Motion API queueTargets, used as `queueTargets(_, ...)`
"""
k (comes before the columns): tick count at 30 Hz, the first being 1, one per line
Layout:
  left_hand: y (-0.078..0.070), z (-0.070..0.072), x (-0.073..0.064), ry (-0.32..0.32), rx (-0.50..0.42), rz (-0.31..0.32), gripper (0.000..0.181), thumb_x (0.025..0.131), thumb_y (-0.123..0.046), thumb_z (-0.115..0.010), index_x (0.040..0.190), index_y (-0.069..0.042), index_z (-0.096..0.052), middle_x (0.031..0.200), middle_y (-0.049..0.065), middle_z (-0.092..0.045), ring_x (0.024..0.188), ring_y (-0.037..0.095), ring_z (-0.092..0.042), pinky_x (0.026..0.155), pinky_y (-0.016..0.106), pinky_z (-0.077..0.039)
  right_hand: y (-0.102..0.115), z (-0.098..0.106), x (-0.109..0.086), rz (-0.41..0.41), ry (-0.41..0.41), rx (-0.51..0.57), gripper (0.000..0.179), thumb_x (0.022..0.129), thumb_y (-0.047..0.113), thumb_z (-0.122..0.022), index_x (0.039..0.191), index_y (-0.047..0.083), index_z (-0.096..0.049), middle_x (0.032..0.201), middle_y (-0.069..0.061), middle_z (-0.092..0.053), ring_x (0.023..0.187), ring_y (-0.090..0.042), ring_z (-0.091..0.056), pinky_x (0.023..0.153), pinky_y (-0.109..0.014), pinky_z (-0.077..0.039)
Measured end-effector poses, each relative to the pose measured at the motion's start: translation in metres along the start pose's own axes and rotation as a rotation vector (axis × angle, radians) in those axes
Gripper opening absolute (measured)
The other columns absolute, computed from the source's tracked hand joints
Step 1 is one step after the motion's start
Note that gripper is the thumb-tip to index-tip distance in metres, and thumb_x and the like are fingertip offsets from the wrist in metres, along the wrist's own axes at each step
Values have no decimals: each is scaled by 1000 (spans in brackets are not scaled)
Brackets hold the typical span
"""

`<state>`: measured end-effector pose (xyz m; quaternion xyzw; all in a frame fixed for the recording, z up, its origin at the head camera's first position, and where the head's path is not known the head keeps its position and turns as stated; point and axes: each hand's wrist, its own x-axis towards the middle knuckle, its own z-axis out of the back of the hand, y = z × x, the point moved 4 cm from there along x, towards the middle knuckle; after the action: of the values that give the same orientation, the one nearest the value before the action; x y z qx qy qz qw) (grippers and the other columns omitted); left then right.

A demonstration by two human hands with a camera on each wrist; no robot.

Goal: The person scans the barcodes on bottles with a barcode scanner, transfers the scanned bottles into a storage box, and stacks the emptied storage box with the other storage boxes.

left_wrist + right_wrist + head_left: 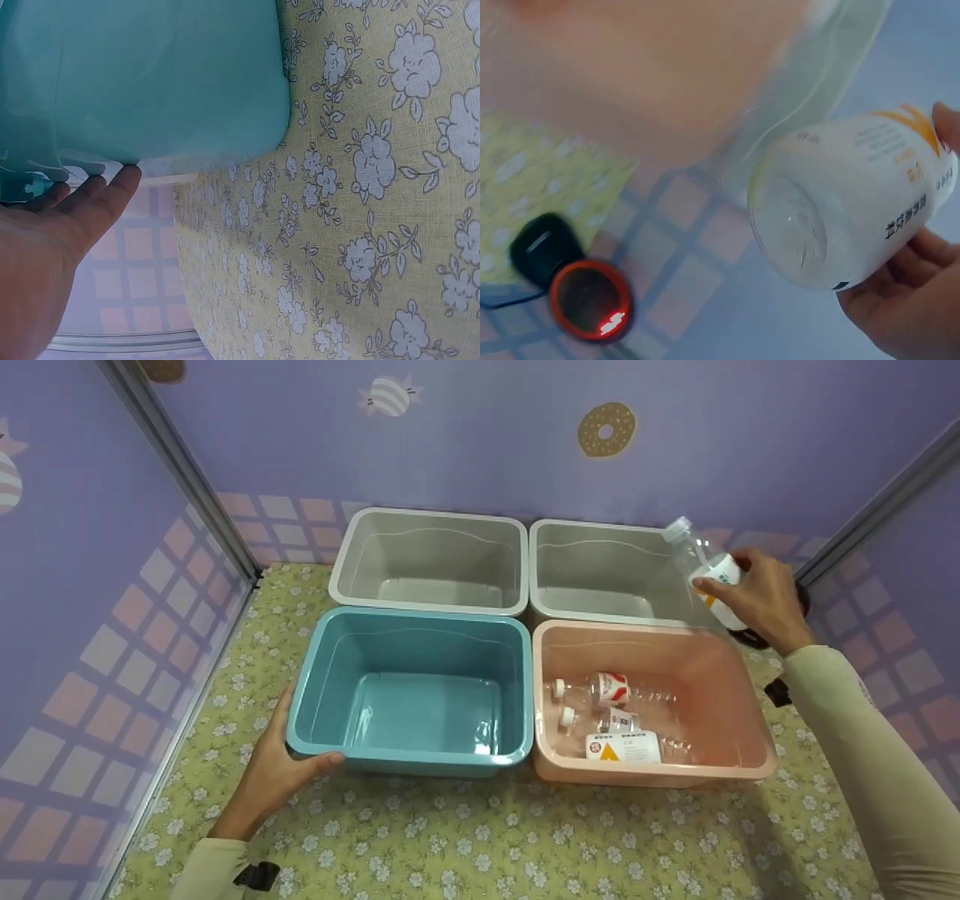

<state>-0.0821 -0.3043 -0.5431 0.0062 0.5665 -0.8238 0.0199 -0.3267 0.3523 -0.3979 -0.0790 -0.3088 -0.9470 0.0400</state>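
Observation:
My right hand [765, 596] grips a clear plastic bottle [721, 585] by its white label, above the back right corner of the pink bin [652, 774]. The bottle tilts, its cap pointing up and left; the right wrist view shows its base [791, 225] nearest the camera. At the front left corner of the blue bin [412, 763], my left hand [274, 769] lies with its thumb at the front rim. Its fingers [105, 196] stretch along the bin's outer side wall. Inside the pink bin, clear bottles [613, 688] with white caps lie on their sides.
Two grey bins, one on the left [429, 514] and one on the right [600, 526], stand behind the coloured ones. A dark round device with a red-lit ring [592, 300] is near the right wall. Purple walls surround the floral-patterned cloth [420, 840].

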Motion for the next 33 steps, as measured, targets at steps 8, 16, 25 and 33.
queueTargets(8,1,2,-3,-4,6,8,132,90,-20,-94,179,-31,2,179,27,-21,155,55,-36,120,72,-36,-69,6,-18,-165,-247,-35,69,95,39,-86,128,-12,-53,119,-25,-56,104,-35,-52,87,-46,-43)
queueTargets(16,1,2,-4,-3,8,10,130,91,-22,-93,179,-33,2,180,26,-20,157,55,-34,119,74,-36,-106,8,-25,-253,-406,-66,53,89,35,-88,105,2,-50,103,-13,-48,100,-34,-48,88,-48,-40)
queueTargets(25,0,1,-3,4,30,15,129,92,-24,-92,179,-33,2,179,27,-20,155,56,-37,116,74,-40,-127,6,-33,-297,-421,-73,78,90,38,-90,131,-15,-48,124,-33,-51,121,-50,-51,107,-62,-41)
queueTargets(33,-2,1,-1,2,25,10,130,91,-23,-93,179,-32,2,178,28,-21,154,55,-39,117,72,-39,-132,8,-32,-302,-431,-78,72,91,40,-88,125,-11,-50,115,-23,-50,113,-42,-49,102,-58,-42)
